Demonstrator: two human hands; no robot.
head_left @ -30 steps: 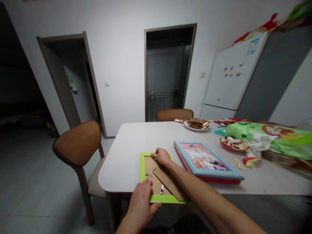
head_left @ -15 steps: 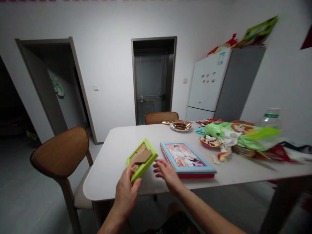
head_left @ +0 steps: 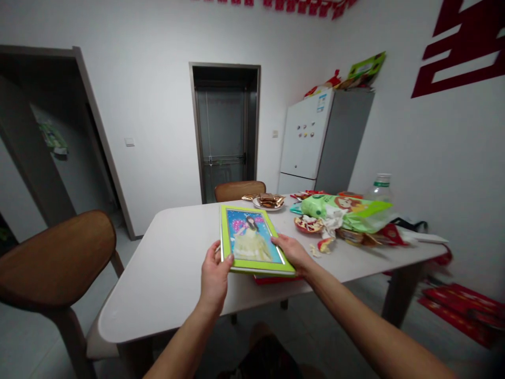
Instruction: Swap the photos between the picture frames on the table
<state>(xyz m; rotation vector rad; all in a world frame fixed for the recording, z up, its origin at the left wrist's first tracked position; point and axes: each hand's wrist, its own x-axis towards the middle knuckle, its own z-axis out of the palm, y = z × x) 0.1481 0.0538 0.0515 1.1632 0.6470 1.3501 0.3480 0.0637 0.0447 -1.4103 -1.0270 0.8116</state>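
A lime-green picture frame point(head_left: 251, 241) faces up, its photo showing a figure in a pale yellow dress on a blue background. My left hand point(head_left: 215, 273) is closed on its left edge, thumb on top near the lower left corner. Along the right edge, my right hand point(head_left: 295, 255) grips it too. Beneath it a strip of a red frame point(head_left: 272, 280) shows on the white table point(head_left: 165, 279). The green frame covers the rest of the stack; whether it rests on it I cannot tell.
To the right lie an opened pomegranate point(head_left: 309, 225), a piece of peel point(head_left: 325, 245), crumpled tissue point(head_left: 333, 223) and a green plastic bag point(head_left: 351, 210). Farther back are a plate of wrapped snacks point(head_left: 269, 201) and a clear bottle point(head_left: 381, 189). A wooden chair point(head_left: 59, 258) stands at the left.
The green frame has turned from its cardboard back to its photo side and moved right over the stacked frames. My right hand has gone from empty to gripping it. The view has swung right.
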